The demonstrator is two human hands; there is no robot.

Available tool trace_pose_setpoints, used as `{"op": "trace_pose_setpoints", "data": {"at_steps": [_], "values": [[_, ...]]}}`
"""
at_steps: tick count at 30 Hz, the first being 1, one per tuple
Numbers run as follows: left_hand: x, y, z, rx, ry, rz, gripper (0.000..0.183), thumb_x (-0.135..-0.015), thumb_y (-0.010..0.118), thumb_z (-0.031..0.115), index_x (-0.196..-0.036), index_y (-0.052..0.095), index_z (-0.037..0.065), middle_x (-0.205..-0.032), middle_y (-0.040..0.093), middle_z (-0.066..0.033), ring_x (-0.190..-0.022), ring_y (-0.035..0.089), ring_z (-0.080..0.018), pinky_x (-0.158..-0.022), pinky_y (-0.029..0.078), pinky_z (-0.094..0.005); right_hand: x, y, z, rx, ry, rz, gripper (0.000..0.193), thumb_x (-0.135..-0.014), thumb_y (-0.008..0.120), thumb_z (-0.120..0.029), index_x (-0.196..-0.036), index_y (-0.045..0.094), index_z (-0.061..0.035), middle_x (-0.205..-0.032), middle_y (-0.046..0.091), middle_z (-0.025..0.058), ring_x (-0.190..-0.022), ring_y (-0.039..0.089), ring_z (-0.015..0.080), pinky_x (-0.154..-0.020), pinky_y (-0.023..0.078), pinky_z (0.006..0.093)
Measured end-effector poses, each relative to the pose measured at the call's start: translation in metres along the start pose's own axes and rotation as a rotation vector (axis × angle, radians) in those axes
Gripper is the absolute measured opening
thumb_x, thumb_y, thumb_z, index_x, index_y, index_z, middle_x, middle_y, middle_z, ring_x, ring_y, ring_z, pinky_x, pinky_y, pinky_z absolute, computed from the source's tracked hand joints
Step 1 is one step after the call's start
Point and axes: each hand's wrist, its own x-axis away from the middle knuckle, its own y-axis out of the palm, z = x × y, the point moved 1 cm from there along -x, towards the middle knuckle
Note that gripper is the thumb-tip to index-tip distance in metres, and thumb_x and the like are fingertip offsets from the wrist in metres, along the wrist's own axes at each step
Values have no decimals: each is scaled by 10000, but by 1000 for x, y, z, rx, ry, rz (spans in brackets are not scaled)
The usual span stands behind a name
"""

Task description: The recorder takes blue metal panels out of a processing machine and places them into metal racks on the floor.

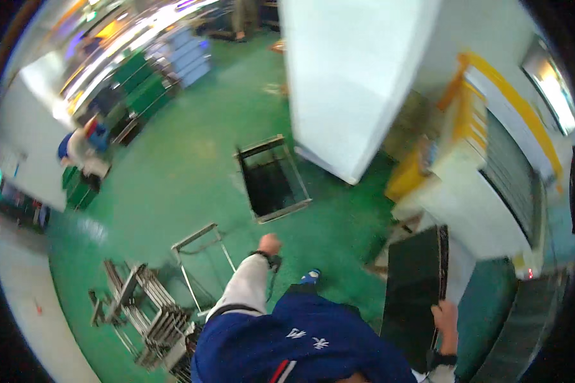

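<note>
At the lower right, my right hand (446, 317) grips the edge of a long black panel (413, 290) that stands tilted beside me. My left hand (270, 244) is stretched out in front of my body, closed like a fist, and nothing shows in it. A dark band sits at that wrist. Ahead of the left hand on the green floor is a low rectangular metal frame with a black inside (271, 188). Left of my left forearm stands a bare metal frame (204, 255).
Several metal frames (153, 313) are piled at the lower left. A tall white block (354, 83) rises ahead, with a white and yellow machine (473, 185) to the right. A person (86, 150) bends by green crates (140, 83) at far left. Blue crates (188, 57) stand behind.
</note>
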Motion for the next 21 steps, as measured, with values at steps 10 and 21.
{"op": "trace_pose_setpoints", "data": {"at_steps": [10,21], "values": [[20,35,413,284,685,-106,212,-741,626,154,-918,663,43,-852,663,-141,-801,638,-287,-717,509,-402,-72,-41,92,174,-97,-42,338,-626,682,-245,-577,509,41,-627,516,225,-635,545,409,-571,392,493],[112,145,657,100,1277,168,410,-652,739,176,-1044,641,111,-1085,569,-72,-1091,489,-301,-958,371,-459,-155,-54,214,183,-597,27,290,-738,672,-268,-672,544,-16,-798,572,200,-748,563,420,-637,431,507]]}}
